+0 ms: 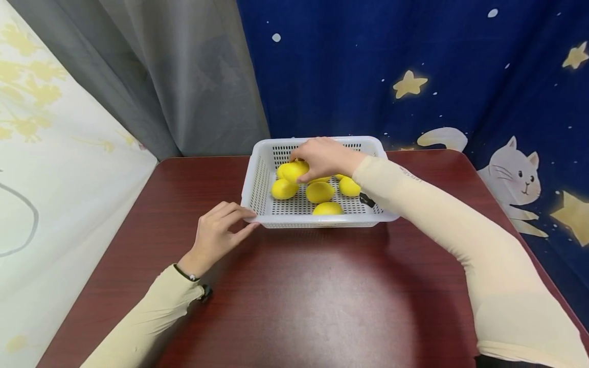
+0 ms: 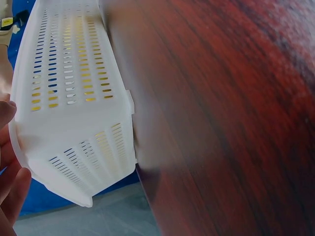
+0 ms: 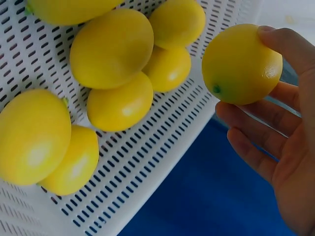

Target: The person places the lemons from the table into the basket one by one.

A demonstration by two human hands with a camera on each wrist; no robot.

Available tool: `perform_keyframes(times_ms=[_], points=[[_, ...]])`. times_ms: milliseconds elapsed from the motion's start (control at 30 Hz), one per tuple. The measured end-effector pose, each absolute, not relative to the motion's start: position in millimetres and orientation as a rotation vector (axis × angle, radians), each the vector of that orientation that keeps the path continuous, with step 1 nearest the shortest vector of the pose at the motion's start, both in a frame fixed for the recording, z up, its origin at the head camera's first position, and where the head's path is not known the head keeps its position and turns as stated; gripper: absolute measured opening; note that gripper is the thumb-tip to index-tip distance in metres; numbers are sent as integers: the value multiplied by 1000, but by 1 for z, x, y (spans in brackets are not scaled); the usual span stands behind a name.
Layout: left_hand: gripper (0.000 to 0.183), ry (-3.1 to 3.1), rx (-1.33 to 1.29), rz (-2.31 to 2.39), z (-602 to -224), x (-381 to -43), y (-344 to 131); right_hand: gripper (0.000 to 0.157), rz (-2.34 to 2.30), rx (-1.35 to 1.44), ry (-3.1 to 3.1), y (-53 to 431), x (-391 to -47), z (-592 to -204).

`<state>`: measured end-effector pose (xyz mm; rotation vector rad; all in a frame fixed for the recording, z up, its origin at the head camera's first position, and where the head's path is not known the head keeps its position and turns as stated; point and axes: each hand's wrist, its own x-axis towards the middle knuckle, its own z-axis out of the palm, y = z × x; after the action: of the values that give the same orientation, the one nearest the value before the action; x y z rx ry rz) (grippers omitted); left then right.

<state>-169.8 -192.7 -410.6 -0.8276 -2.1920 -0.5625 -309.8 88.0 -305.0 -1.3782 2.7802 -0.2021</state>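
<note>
A white plastic basket [image 1: 322,219] with slotted walls stands at the far side of the table, with several yellow lemons [image 1: 319,192] inside. My right hand [image 1: 324,157] reaches over it and holds one lemon [image 3: 241,64] between thumb and fingers. The green tip of that lemon shows in the right wrist view, where it appears near the rim and apart from the others. At the basket's near left corner, my left hand [image 1: 218,232] pinches the rim with thumb and fingers. The left wrist view shows its fingertips [image 2: 19,189] against the corner.
The basket rests on a dark red wooden table [image 1: 322,296]. Behind the table hang a grey curtain [image 1: 184,76] and a blue curtain [image 1: 331,66] with stars and a cat. A white patterned cloth [image 1: 60,153] hangs along the left side.
</note>
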Motion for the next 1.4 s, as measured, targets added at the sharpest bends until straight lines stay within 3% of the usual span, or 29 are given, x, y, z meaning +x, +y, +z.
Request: perform_keyframes(times_ms=[1400], points=[[23, -2186, -840, -568, -410, -170, -193, 54, -284, -1325, 2488, 53, -312, -342]])
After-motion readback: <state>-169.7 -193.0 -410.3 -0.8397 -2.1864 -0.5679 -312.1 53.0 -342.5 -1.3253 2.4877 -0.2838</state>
